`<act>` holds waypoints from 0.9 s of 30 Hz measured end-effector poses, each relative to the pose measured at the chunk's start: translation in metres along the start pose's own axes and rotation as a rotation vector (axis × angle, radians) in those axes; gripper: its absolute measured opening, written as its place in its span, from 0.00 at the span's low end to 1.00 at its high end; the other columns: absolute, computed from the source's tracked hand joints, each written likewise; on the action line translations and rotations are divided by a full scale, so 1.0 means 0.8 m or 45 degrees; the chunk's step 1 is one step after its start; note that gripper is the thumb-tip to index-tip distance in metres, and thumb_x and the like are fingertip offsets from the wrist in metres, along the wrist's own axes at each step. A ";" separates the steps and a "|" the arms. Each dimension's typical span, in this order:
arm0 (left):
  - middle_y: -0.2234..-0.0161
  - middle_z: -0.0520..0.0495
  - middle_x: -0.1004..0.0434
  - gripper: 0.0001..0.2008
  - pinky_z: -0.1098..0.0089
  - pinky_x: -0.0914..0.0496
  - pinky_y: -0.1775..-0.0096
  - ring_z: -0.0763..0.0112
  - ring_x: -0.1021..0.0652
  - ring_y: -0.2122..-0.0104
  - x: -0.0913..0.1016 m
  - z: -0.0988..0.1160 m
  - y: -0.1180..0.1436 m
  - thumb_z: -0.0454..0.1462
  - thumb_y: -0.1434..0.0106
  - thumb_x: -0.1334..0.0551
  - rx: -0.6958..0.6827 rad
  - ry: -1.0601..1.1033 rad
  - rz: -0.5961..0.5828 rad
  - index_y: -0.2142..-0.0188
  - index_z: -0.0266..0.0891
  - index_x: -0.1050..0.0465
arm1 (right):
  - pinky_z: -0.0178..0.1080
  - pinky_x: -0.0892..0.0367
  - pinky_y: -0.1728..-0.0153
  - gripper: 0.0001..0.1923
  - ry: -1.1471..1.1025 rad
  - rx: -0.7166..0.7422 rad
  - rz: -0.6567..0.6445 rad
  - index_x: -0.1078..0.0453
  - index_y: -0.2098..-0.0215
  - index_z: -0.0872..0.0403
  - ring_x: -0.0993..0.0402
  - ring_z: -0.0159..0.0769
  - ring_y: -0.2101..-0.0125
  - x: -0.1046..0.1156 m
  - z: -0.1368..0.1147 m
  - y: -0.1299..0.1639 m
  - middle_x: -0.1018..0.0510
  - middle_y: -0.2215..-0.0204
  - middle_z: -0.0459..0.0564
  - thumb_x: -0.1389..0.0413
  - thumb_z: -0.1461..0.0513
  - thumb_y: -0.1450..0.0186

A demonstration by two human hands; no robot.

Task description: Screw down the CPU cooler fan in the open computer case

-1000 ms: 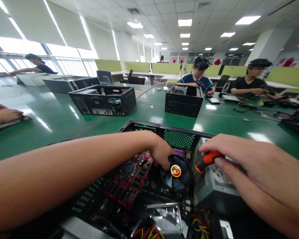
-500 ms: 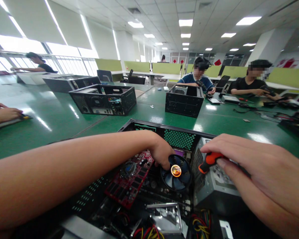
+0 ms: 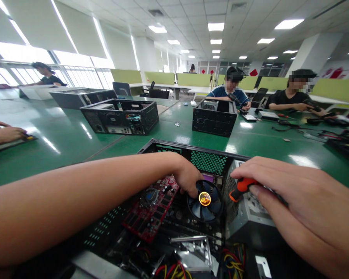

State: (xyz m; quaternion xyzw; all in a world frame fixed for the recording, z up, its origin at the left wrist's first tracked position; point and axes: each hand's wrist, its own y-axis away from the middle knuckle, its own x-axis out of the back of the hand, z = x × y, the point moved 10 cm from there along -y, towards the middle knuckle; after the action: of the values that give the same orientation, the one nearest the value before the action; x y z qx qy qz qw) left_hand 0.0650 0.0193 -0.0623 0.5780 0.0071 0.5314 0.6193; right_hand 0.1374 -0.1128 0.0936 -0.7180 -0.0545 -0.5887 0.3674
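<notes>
Left hand (image 3: 187, 178) fingers curled onto cooler fan (image 3: 205, 199) rim; right hand (image 3: 293, 193) closed around orange-handled screwdriver (image 3: 240, 186) over power supply (image 3: 250, 217)

Bright, sharp, wide-angle edge distortion
</notes>
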 end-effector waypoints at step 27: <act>0.61 0.50 0.14 0.16 0.64 0.21 0.56 0.59 0.17 0.61 -0.005 0.001 0.006 0.34 0.46 0.34 0.006 0.072 -0.024 0.56 0.41 0.22 | 0.39 0.14 0.58 0.20 0.175 0.110 0.108 0.21 0.49 0.53 0.10 0.37 0.62 0.009 -0.013 0.002 0.09 0.56 0.48 0.52 0.70 0.29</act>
State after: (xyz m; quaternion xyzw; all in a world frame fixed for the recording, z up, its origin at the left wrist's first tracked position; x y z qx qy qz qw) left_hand 0.0606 0.0148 -0.0610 0.5641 0.0312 0.5416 0.6225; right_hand 0.1325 -0.1228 0.0995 -0.6610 -0.0239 -0.6176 0.4254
